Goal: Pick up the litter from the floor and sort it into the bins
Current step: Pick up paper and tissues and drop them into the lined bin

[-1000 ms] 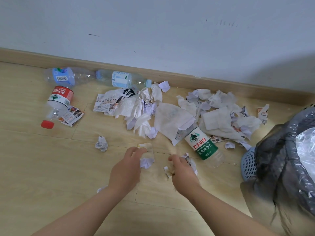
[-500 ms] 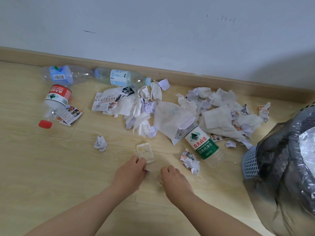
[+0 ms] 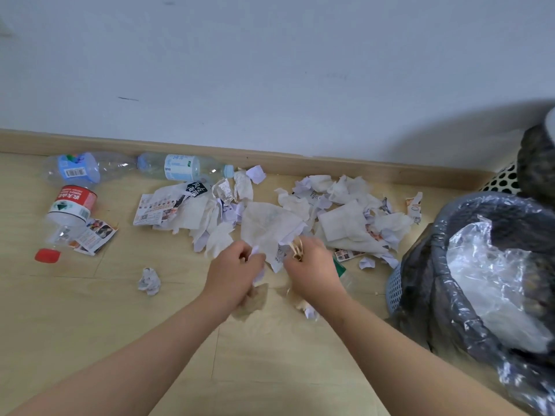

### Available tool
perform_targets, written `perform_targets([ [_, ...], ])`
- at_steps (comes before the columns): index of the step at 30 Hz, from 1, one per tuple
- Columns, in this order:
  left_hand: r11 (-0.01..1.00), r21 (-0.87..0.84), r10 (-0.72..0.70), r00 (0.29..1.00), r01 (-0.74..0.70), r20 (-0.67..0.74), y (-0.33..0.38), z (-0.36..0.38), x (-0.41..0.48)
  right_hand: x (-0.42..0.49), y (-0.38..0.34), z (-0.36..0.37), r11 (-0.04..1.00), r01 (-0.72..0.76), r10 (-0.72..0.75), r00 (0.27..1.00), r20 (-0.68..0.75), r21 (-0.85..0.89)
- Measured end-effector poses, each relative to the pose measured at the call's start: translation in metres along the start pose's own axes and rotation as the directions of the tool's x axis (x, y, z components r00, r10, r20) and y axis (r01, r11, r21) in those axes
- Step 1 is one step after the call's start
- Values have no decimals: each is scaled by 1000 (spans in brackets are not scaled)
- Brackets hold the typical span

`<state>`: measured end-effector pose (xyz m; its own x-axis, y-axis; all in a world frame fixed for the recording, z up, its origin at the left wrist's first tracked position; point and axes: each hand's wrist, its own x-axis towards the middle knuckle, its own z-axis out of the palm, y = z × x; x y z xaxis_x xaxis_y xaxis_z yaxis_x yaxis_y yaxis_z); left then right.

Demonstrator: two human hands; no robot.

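The paper pile [image 3: 270, 223] lies on the floor [image 3: 90, 325] at twelve o'clock from my hands and runs along the skirting toward two o'clock. Both hands work at its near edge. My left hand [image 3: 232, 273] has its fingers [image 3: 240, 251] curled round a white scrap, and a brownish wad [image 3: 253, 300] hangs under the palm. My right hand [image 3: 310, 265] has its fingers curled on a tan scrap [image 3: 297, 249], with more bits showing below the wrist. Blur hides how many pieces each hand holds.

I judge this to be a gathering step. I would rake in soft paper only and close each fist fully so nothing dangles. Then I would swing to the lined bin [image 3: 444, 226] at three o'clock and let go well over its rim.

The green-label bottle [image 3: 339, 267] just behind my right hand should be left out of this handful. So should the bottles [image 3: 180, 168] at ten o'clock, which I take to belong in another bin; a second bin [image 3: 501, 181] stands at two o'clock. The paper ball [image 3: 149, 280] at nine o'clock looks an easy next pick.
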<state>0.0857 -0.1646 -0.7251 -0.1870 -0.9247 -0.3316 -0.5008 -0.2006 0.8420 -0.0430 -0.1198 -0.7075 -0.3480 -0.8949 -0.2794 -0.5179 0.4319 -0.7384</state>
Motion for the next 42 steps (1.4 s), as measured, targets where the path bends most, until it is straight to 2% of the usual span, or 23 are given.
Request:
perform_targets([
  [4, 990, -133, 58, 997, -50, 52, 89, 19, 15, -2, -20, -68, 973, -25, 54, 991, -122, 230],
  [8, 959, -246, 163, 983, -138, 85, 177, 61, 9, -12, -19, -139, 941, 49, 69, 941, -330, 335],
  [10, 919, -388, 124, 986, -73, 108, 206, 85, -6, -16, -9, -171, 934, 57, 101, 906, -412, 354],
  [13, 816, -569, 17, 981, 99, 195, 226, 120, -40, -25, 17, -215, 930, 23, 173, 853, -493, 366],
  [15, 789, -597, -5, 974, 143, 227, 224, 145, -58, -35, 37, -238, 936, -44, 230, 828, -511, 350],
  [21, 918, -396, 140, 938, -3, 317, 217, 186, -91, -69, 100, -272, 951, -282, 308, 824, -475, 129],
  [23, 952, -236, 271, 898, -197, 346, 210, 197, -95, -77, 116, -275, 936, -353, 317, 841, -439, -1],
  [24, 938, -146, 347, 870, -315, 352, 205, 202, -94, -79, 123, -273, 932, -360, 318, 860, -399, -33],
  [26, 859, 27, 464, 802, -511, 375, 197, 209, -92, -83, 137, -270, 930, -365, 333, 891, -307, -50],
  [28, 766, 160, 509, 740, -622, 440, 191, 214, -90, -84, 145, -266, 907, -413, 385, 894, -228, -87],
  [32, 599, 318, 506, 656, -735, 560, 187, 219, -93, -85, 149, -265, 892, -418, 401, 907, -128, -173],
  [35, 389, 429, 559, 579, -815, 594, 185, 217, -94, -84, 148, -268, 905, -385, 373, 923, -100, -183],
  [39, 256, 533, 559, 573, -807, 599, 192, 209, -96, -82, 149, -268, 897, -406, 390, 913, -117, -175],
  [42, 295, 546, 481, 616, -784, 624, 197, 206, -97, -80, 148, -266, 889, -426, 404, 903, -148, -169],
])
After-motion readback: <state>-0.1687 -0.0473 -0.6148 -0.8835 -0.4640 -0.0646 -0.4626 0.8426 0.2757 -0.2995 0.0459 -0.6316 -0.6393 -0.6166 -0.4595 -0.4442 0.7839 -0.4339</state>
